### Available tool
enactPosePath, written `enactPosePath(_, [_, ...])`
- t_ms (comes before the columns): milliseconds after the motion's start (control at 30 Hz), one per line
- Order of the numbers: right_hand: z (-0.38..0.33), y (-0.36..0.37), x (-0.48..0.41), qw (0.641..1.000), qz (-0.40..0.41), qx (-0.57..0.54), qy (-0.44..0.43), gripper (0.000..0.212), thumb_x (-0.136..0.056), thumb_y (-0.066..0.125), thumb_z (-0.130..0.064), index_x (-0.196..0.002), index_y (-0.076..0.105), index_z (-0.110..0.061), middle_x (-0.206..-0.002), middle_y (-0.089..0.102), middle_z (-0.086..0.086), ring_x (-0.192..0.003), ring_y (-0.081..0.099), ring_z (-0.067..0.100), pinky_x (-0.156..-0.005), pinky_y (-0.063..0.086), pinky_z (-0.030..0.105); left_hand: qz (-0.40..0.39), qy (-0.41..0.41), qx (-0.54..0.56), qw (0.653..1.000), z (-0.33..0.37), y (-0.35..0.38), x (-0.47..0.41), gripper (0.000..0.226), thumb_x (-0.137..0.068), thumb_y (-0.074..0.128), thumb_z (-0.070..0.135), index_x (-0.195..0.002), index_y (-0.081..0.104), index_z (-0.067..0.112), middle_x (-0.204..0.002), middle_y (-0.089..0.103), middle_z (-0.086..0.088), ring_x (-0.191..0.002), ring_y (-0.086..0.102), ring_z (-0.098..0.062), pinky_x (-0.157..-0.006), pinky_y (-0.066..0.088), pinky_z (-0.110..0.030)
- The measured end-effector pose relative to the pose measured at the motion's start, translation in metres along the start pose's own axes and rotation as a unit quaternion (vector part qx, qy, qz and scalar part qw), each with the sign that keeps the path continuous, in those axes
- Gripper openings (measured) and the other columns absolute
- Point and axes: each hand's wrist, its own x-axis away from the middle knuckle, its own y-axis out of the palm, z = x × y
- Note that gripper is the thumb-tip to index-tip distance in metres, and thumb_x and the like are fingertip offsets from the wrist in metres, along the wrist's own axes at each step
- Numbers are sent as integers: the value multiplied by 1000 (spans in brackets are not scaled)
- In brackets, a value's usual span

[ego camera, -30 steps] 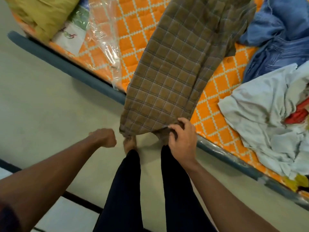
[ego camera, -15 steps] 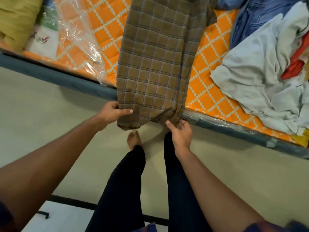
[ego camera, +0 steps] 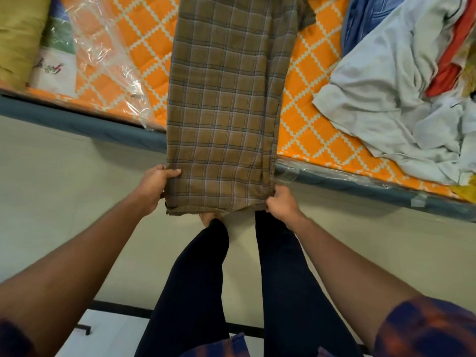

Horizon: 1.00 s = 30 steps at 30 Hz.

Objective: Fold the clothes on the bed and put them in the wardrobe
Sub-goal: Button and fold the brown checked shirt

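**Both hands now on the trouser hem**

The brown checked trousers [ego camera: 226, 104] lie lengthwise across the orange lattice-patterned mattress [ego camera: 309, 119], running from the top centre of the frame down over the bed's grey-blue edge [ego camera: 77, 122]. Their lower end hangs off the side, above the beige floor [ego camera: 51, 189].

A second ago only the right hand had hold of the hem, and the left was a bare fist held clear of the cloth. Half a second ago the left had come up to the corner. Now the left hand [ego camera: 154, 186] grasps the hem's left corner, thumb lying on top of the fabric. The right hand [ego camera: 282, 202] has its fingers curled around the right corner. The hem, bunched before, is drawn out flat and wide between them, and the trousers run straight up the frame instead of slanting.

A clear plastic sheet [ego camera: 110, 68] lies at upper left. A pale grey crumpled garment [ego camera: 386, 99] is heaped at right, with blue denim [ego camera: 360, 27] above it and a red cloth [ego camera: 448, 70] beside it. The person's dark-trousered legs [ego camera: 195, 279] stand below the hem.
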Motion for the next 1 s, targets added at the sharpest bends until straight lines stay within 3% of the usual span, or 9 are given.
enactPosePath(133, [1,-3,8,999,1,-9,-47,52,-72,61,-9,-118,66,-33,-109,73,-10,-105,68,18,-97,55,41,-14,38,-58,998,3,-2,0,30,-96,59,13,-124,55,23,-121,63,-3,-111,59,-23,-88,48,-39])
enactPosePath(333, [-30,7,13,959,-8,-278,-57,38,-78,81,-6,-112,69,-20,-108,77,-1,-102,73,18,-95,56,37,-64,83,-147,984,31,6,1,34,-91,71,15,-123,63,21,-123,68,-2,-118,61,-24,-108,45,-47])
enactPosePath(433, [-35,17,14,946,-28,-321,-23,40,-76,85,-11,-112,70,-20,-107,77,-1,-103,73,21,-98,56,43,-69,79,-131,986,38,9,11,28,-94,66,17,-122,62,22,-123,67,-3,-118,60,-25,-111,42,-51])
enactPosePath(600, [-56,12,47,936,-60,-347,-6,72,-62,90,-19,-128,62,-10,-115,75,7,-106,72,27,-97,57,50,-42,49,-56,996,47,-2,60,16,-98,62,19,-113,63,23,-115,71,-6,-108,67,-27,-99,51,-50])
enactPosePath(733, [-76,-11,128,922,-83,-378,-20,46,-84,77,-21,-126,68,-7,-117,75,12,-109,71,31,-101,53,52,-48,19,-11,999,64,-24,122,29,-95,65,11,-123,61,18,-117,71,-13,-105,69,-31,-92,56,-48])
enactPosePath(867, [-97,-29,197,891,-119,-438,-3,36,-93,68,-22,-124,70,-6,-118,74,12,-113,69,32,-103,52,47,-62,23,-83,994,86,-42,181,52,-95,62,3,-142,46,20,-121,64,-9,-107,64,-28,-91,56,-45])
enactPosePath(933, [-105,-34,229,879,-151,-450,36,27,-91,67,-20,-114,73,-7,-106,77,10,-97,73,27,-88,60,38,-76,22,-101,992,99,-51,210,62,-95,59,-1,-147,39,24,-121,62,-8,-103,65,-28,-78,60,-39])
enactPosePath(1000, [-107,-36,247,863,-160,-474,73,9,-92,64,-12,-95,72,-8,-80,74,5,-64,71,16,-54,56,23,-100,25,-81,991,111,-62,231,75,-94,60,-1,-152,29,36,-121,63,-11,-94,71,-34,-67,63,-40])
